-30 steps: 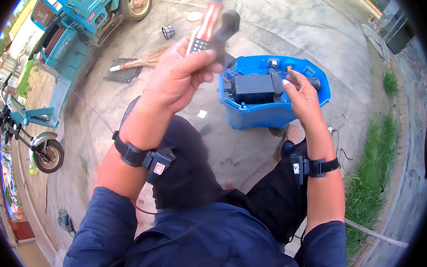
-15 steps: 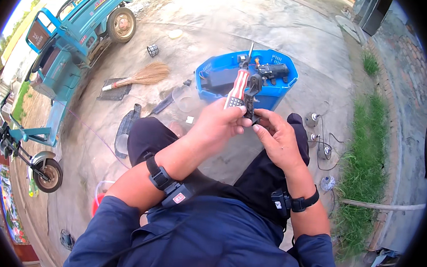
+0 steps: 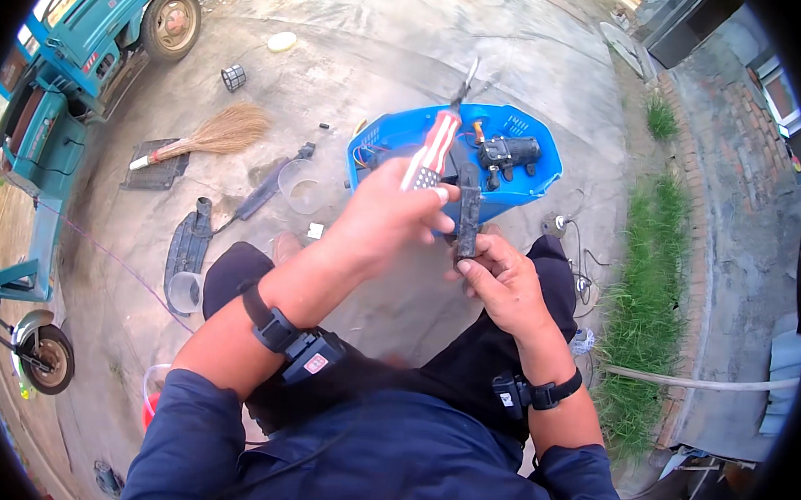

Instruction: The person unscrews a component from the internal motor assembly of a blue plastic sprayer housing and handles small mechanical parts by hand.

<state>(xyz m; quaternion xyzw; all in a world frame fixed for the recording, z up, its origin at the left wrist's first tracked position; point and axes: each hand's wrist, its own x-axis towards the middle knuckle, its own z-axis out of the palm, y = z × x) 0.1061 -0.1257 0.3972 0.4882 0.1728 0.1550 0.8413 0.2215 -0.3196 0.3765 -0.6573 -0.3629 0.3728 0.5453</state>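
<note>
My left hand [image 3: 380, 214] is closed round a hand tool [image 3: 434, 147] with a red, white and blue star-and-stripe handle. A slim metal shaft sticks out of its far end, pointing up and away; the exact kind is hard to tell. My right hand [image 3: 501, 282] grips the near end of a long, dark, dirty plastic-looking part [image 3: 467, 219], which stands lengthwise beside my left fingertips. Beyond both hands sits a blue plastic housing [image 3: 544, 185], open at the top. Inside it lies a black motor-like or pump-like unit [image 3: 509, 154] with a brass-coloured fitting.
A straw broom [image 3: 210, 133] lies on the concrete at left, near a clear plastic bowl [image 3: 302, 187] and a dark flat piece [image 3: 190, 237]. A teal three-wheeled truck [image 3: 83, 43] stands far left. Wired round parts [image 3: 563, 223] lie right of my knee, beside a grass strip [image 3: 649, 302].
The dark part now stands out longer from my right hand, and my left fingers have come away from its near end. The tool has swung slightly. The whole view has shifted.
</note>
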